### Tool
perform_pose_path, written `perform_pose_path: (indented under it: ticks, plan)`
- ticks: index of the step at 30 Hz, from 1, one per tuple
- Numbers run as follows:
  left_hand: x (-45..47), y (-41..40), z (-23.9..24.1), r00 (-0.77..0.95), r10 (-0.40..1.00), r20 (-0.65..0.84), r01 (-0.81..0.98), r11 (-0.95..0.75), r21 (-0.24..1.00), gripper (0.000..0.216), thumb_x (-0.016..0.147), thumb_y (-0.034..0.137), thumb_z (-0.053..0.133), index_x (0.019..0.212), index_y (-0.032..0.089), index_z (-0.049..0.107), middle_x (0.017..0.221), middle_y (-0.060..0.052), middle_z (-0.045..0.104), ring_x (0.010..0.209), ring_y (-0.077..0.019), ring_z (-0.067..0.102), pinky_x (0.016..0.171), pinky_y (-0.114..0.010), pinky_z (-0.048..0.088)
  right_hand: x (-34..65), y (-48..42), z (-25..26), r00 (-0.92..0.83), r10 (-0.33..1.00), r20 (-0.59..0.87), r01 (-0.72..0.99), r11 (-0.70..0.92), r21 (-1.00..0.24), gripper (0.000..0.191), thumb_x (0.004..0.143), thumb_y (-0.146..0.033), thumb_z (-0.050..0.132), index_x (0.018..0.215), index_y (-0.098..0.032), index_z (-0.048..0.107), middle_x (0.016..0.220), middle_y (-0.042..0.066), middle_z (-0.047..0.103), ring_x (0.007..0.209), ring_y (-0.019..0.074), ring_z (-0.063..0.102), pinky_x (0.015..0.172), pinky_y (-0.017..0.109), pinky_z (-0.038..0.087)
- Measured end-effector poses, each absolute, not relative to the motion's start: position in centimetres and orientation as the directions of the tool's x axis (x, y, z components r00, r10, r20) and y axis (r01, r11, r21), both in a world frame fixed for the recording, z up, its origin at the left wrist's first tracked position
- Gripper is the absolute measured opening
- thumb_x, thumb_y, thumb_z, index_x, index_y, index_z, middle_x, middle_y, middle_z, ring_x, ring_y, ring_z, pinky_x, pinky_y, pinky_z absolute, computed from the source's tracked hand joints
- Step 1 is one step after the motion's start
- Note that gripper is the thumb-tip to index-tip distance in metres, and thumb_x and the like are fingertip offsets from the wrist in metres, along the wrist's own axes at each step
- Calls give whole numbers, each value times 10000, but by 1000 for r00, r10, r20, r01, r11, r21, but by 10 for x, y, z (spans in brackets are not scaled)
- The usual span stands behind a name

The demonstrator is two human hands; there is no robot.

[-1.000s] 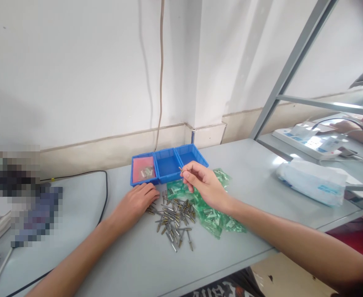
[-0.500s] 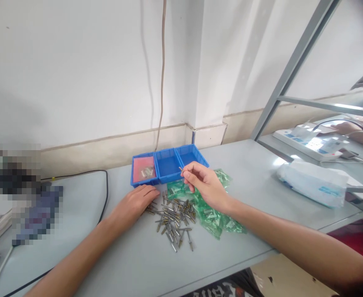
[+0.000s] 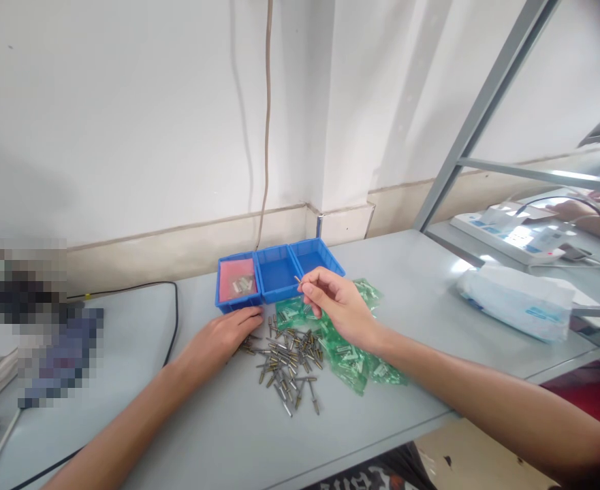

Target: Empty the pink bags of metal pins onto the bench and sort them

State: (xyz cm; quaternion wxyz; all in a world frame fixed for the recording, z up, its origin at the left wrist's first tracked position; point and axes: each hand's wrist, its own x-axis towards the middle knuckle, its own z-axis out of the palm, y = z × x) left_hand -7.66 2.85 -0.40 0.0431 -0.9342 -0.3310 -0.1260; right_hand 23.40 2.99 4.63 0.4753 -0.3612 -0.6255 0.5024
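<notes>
My right hand (image 3: 341,307) is raised over the green plastic bags (image 3: 348,354), thumb and forefinger pinched on a small metal pin (image 3: 298,280). Only the pin's brass-coloured tip shows; my fingers cover the rest. My left hand (image 3: 231,331) rests on the tabletop with its fingers stretched out, at the left side of a loose pile of metal pins (image 3: 292,357). These have silver shanks and brass-coloured parts. Just beyond my left fingertips stands a blue bin (image 3: 222,299) with a pink sheet and a clear bag of small pieces in it.
Two more blue bins, a middle one (image 3: 275,269) and a right one (image 3: 316,257), stand in the same row. A white-and-blue soft pack (image 3: 517,303) lies at right by the metal frame (image 3: 455,156). A black cable (image 3: 177,320) crosses the table at left.
Both hands keep nearly the same pose. The view has shifted very slightly, and my left hand has barely moved; the pin stays between my right fingertips.
</notes>
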Motion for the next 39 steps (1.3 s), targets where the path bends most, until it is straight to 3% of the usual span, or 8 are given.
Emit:
perform_pose_path:
  ticks: [5, 17, 39]
  plan:
    - [-73, 26, 2, 758, 611, 227, 633, -773, -32, 443, 1056, 39, 395, 1421, 198, 592, 1506, -106, 644, 1292, -231, 679, 1019, -349, 587, 234, 30, 46, -292, 928, 232, -35, 232, -972, 263, 1038, -476, 666, 977, -221, 652, 830, -19, 624, 619, 109, 529, 584, 263, 411]
    - [-67, 27, 10, 762, 598, 248, 625, -779, -41, 312, 1076, 66, 435, 1284, 201, 625, 1245, -97, 680, 1103, -234, 651, 894, -336, 559, 234, 29, 49, -297, 927, 229, -27, 231, -973, 269, 1041, -480, 658, 978, -219, 650, 828, -19, 621, 622, 111, 528, 587, 265, 411]
    - [-64, 26, 11, 728, 622, 287, 641, -767, 34, 254, 1112, 145, 454, 1205, 198, 684, 1129, -80, 668, 1024, -219, 617, 917, -353, 534, 233, 29, 50, -283, 932, 226, -23, 229, -973, 305, 1028, -517, 660, 967, -218, 647, 827, -19, 622, 613, 109, 525, 585, 263, 419]
